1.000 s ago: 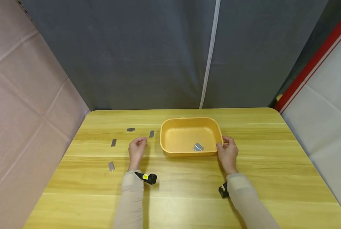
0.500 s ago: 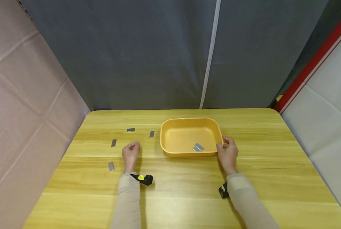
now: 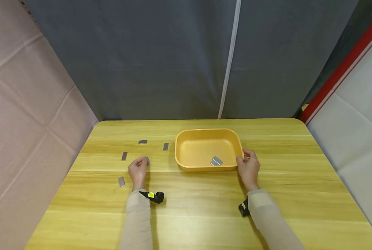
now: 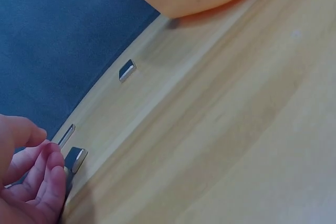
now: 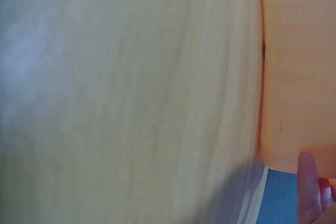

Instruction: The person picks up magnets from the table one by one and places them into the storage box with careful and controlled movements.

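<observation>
My left hand (image 3: 138, 169) hovers low over the table left of the basket, its fingers curled and thumb near the index finger. By the fingertips is a small flat grey metal block (image 4: 76, 159), partly hidden in the head view. Whether the fingers pinch it or only lie beside it cannot be told. My right hand (image 3: 249, 168) grips the right wall of the yellow plastic basket (image 3: 186, 166), thumb on the near side in the right wrist view. Two similar grey blocks (image 3: 216, 160) lie inside, near its front wall.
Several matching blocks lie on the wooden table (image 3: 198, 208): one block (image 3: 165, 146) left of the basket, another (image 3: 142, 141) at the back, and others further left, including a block (image 3: 121, 182) nearest the front. A grey curtain (image 3: 160, 62) hangs behind.
My left hand has moved left and slightly nearer, away from the basket. A grey block now shows at its fingertips. The right hand and basket have stayed in place.
</observation>
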`<state>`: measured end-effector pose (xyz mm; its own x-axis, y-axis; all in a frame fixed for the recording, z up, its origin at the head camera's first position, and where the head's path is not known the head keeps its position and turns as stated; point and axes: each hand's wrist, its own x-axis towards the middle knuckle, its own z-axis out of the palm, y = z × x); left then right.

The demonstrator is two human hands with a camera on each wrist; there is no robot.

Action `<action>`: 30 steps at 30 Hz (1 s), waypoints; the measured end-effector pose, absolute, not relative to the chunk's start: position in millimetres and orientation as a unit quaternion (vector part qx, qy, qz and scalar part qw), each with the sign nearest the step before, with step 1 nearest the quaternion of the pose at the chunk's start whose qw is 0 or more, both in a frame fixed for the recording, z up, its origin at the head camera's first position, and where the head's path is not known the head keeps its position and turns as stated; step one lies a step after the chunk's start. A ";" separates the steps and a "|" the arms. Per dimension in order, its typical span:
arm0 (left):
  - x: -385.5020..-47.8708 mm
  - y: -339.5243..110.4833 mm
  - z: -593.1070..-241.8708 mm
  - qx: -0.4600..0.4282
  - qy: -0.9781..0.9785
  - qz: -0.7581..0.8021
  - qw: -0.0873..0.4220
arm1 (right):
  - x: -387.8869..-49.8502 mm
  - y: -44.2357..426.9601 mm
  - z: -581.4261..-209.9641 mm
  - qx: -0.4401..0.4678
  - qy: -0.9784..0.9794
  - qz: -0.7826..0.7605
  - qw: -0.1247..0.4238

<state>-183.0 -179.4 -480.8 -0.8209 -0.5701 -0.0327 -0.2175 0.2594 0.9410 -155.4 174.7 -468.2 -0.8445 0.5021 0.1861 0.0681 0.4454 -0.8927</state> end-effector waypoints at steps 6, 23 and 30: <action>-183.8 -181.7 -482.1 0.251 -0.797 -0.524 0.165 | -155.9 174.8 -466.2 -0.172 -0.820 0.496 0.228; -182.1 -185.3 -472.7 0.216 -0.856 -0.460 0.097 | -155.7 174.5 -467.3 -0.174 -0.824 0.490 0.225; -183.6 -186.5 -475.4 0.210 -0.860 -0.458 0.082 | -154.8 174.2 -468.4 -0.174 -0.823 0.493 0.222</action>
